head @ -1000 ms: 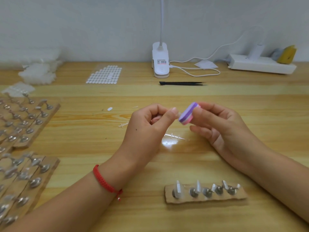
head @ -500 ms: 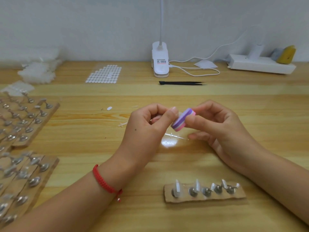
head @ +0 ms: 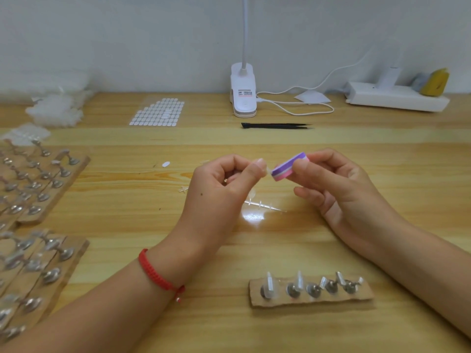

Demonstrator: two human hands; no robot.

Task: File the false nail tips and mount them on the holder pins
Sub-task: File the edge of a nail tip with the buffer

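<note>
Two hands meet in the air beyond the cardboard holder strip (head: 280, 301), each closed on something. The left hand (head: 221, 184) pinches what looks like a clear nail tip (head: 267, 171) between thumb and forefinger; it is tiny and hard to make out. The right hand (head: 339, 184) grips a purple-and-pink file block (head: 288, 170) by its far end. The block's long axis slants down-left toward the tip, with its free end at the tip's edge — the contact the filing stroke depends on. Five pins (head: 293, 291) on the strip carry clear tips. Mounting this tip would mean the left hand drawing it back toward the strip.
</note>
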